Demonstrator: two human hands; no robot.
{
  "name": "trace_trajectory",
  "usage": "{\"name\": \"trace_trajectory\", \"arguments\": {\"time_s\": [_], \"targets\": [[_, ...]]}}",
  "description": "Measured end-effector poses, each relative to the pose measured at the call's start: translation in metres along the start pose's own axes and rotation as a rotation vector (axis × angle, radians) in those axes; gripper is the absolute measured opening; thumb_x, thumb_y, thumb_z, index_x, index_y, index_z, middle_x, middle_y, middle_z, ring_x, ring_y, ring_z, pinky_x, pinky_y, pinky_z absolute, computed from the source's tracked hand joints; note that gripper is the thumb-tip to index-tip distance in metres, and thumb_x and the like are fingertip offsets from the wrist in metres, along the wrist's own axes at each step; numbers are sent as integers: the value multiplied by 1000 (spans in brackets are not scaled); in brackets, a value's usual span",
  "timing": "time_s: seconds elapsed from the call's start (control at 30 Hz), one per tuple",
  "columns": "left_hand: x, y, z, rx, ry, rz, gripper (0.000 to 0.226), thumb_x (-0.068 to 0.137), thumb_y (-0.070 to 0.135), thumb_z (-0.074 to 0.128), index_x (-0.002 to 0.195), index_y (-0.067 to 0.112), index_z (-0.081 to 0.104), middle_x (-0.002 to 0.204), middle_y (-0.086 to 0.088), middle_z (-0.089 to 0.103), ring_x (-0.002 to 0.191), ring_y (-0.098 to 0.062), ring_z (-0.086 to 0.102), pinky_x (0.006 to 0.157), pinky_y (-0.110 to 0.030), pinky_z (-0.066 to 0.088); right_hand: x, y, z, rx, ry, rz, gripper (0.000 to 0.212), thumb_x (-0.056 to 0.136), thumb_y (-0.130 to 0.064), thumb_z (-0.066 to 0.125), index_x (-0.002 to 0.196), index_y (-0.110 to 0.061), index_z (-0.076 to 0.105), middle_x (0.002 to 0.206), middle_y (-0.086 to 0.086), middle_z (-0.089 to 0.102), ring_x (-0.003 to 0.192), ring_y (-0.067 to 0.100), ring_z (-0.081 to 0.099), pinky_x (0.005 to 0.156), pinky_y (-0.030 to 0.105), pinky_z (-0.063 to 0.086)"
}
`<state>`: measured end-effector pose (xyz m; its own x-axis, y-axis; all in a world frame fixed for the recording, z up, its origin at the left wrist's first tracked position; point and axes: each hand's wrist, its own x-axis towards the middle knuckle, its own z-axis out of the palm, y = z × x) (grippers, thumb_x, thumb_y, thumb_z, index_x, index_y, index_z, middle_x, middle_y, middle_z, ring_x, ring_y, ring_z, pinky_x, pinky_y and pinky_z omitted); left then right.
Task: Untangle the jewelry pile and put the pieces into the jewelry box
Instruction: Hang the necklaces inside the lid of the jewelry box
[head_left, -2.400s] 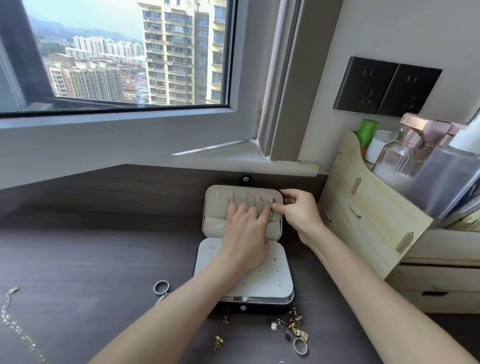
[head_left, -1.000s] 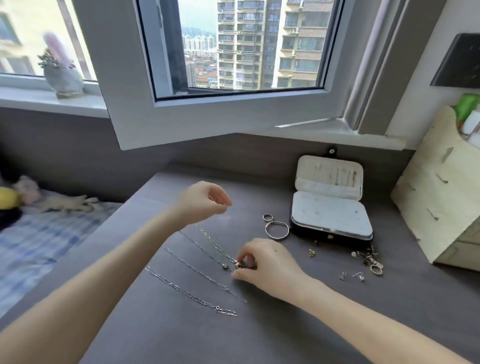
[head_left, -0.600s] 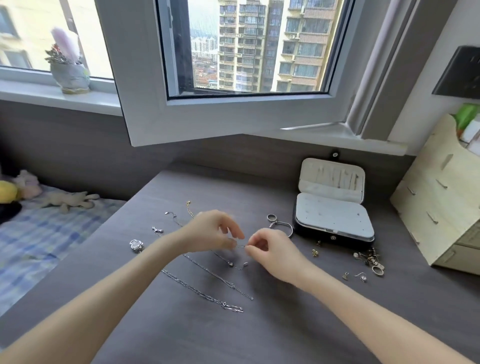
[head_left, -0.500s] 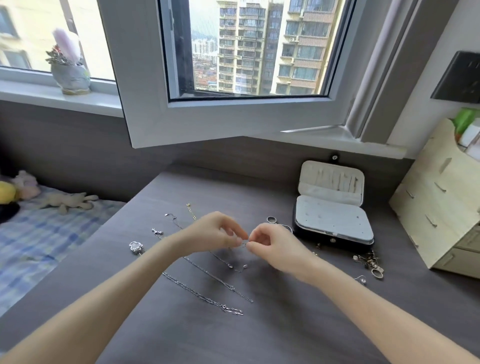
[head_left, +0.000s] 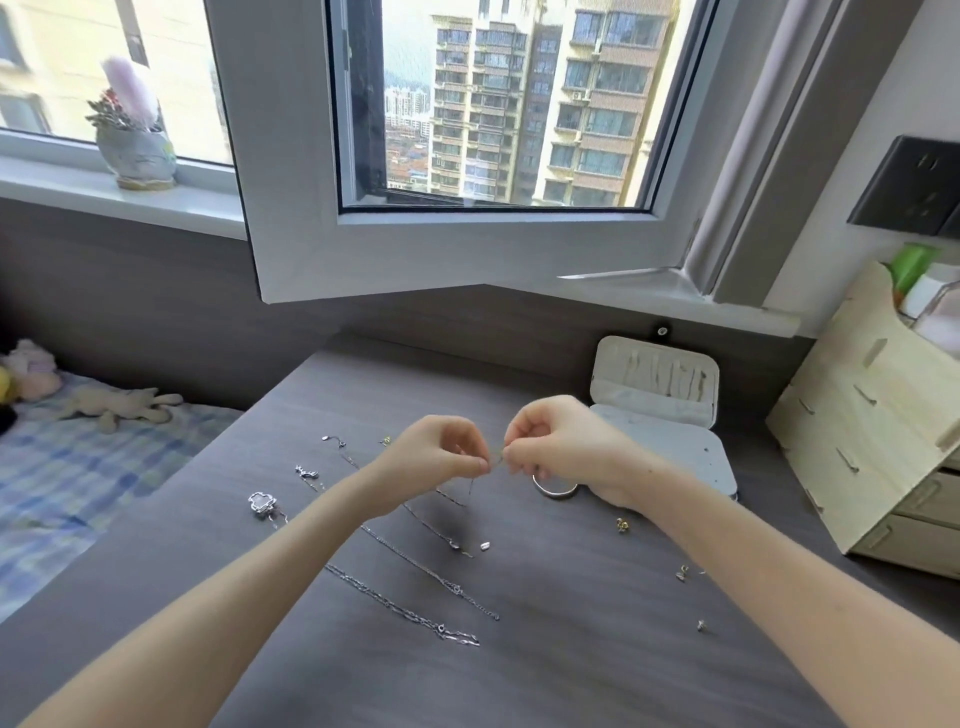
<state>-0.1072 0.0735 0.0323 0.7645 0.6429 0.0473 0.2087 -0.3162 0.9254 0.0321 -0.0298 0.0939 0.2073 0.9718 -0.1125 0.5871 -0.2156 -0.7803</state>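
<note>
My left hand (head_left: 441, 452) and my right hand (head_left: 563, 441) are raised together above the dark desk (head_left: 571, 649), both pinching one thin silver necklace (head_left: 470, 488) that hangs down between them. The white jewelry box (head_left: 670, 431) lies open behind my right hand, its lid upright. Several silver chains (head_left: 410, 608) lie stretched out on the desk below my hands. A pendant (head_left: 262, 503) lies left of my left arm. A silver ring (head_left: 553, 488) shows under my right hand. Small earrings (head_left: 622, 525) are scattered to the right.
A wooden drawer organizer (head_left: 872, 431) with bottles stands at the right. The open window sash (head_left: 441, 244) juts over the back of the desk. A potted plant (head_left: 132, 135) sits on the sill. The checked bed (head_left: 78, 483) with soft toys lies left of the desk.
Both hands left the jewelry box, moved left to the chains, took hold of one necklace and lifted it off the desk.
</note>
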Motion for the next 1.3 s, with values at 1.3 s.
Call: {"name": "trace_trajectory", "arguments": {"time_s": [1.3], "targets": [[-11,170,79,744,-60,237,14,87,16,48,84,6,57,76,-4,64,48,-11,55,50,-22,45,-106,24,-33,382,53,-48,19,86,-7,63,94,11,64,62,-1,56,61,18,53,70,32,48]]}}
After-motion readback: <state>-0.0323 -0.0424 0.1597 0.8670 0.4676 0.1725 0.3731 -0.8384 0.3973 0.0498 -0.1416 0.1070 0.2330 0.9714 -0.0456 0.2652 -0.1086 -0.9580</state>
